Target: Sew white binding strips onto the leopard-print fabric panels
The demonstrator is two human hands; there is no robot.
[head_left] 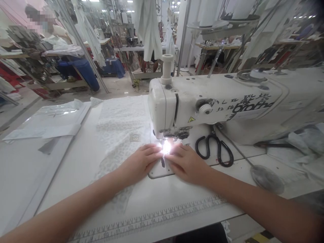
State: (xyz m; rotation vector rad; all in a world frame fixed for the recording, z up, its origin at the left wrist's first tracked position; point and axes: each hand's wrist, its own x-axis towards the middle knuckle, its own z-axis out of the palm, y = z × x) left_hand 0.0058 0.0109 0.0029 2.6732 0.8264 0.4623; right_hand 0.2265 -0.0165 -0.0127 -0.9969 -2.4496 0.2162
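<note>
A white sewing machine [162,108] stands before me, its lamp glaring at the needle. My left hand [138,163] is at the left of the needle, fingers drawn together and their tips close to the light. From the other side, my right hand [188,163] brings its thumb and bent fingers to the same spot. Whatever the fingertips pinch is washed out by the glare. Pale patterned fabric [118,118] is spread on the table beside and beneath my left arm. A small label [135,137] with a printed figure lies on this fabric.
Black-handled scissors [220,150] lie right of the needle. A ruler strip [152,221] runs along the table's front edge. Papers in a clear sleeve [50,118] are at left, crumpled pale cloth [296,163] at right. Other workstations and a person [43,22] are behind.
</note>
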